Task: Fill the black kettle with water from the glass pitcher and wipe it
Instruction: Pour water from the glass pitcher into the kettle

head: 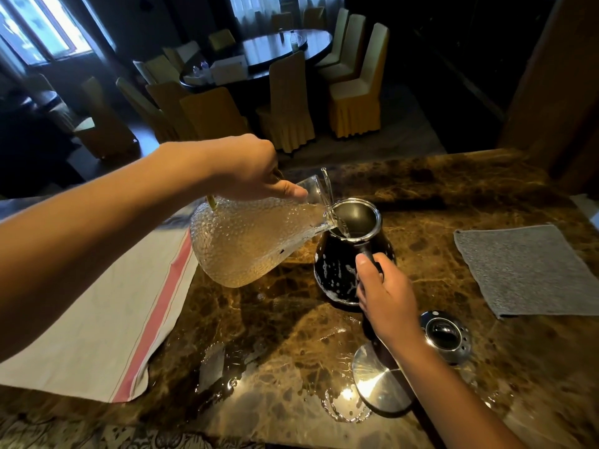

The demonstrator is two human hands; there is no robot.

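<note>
A dimpled glass pitcher (246,241) is tipped to the right, its spout over the mouth of the black kettle (337,270). Water runs from the spout into the kettle's open top. My left hand (246,170) grips the pitcher at its neck from above. My right hand (385,293) is closed around the kettle's black handle on the near side. Pale splashes speckle the kettle's wall. A grey cloth (528,270) lies flat to the right, apart from both hands.
The brown marble counter (275,325) has a puddle (343,403) near its front edge. A round steel lid (379,380) and a perforated metal piece (445,335) lie by my right forearm. A white towel with a red stripe (107,312) lies at left. Covered chairs and a round table stand beyond.
</note>
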